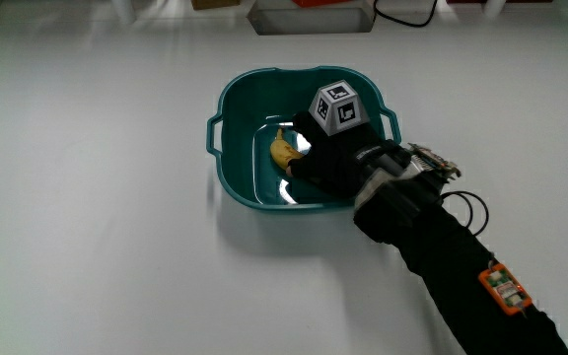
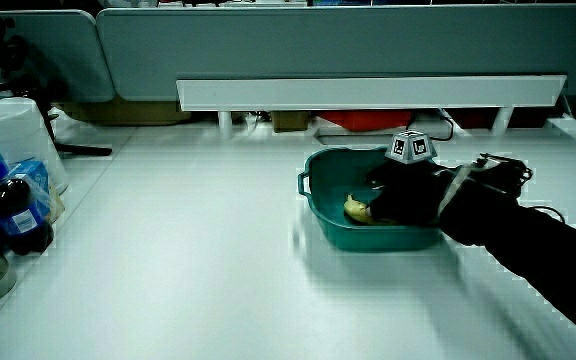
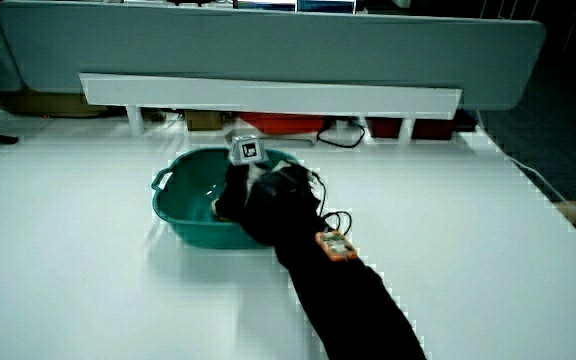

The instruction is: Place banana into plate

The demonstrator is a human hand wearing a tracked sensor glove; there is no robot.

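A teal plate point(image 1: 227, 99), shaped like a deep basin with two handles, stands in the middle of the white table. The yellow banana point(image 1: 282, 152) lies on its bottom. The gloved hand point(image 1: 328, 153) reaches into the basin over the rim nearest the person, its fingers curled around one end of the banana. The patterned cube point(image 1: 338, 106) sits on the back of the hand. In a side view the banana point(image 2: 356, 209) shows inside the plate point(image 2: 313, 195) beside the hand point(image 2: 403, 190). In a side view the hand point(image 3: 243, 185) hides the banana in the plate point(image 3: 173, 205).
A white box point(image 1: 312, 15) and a black cable point(image 1: 402, 15) lie at the table's edge farthest from the person. Bottles point(image 2: 13, 210) and a white container point(image 2: 13, 135) stand at the table's side edge. A low partition point(image 2: 368, 93) borders the table.
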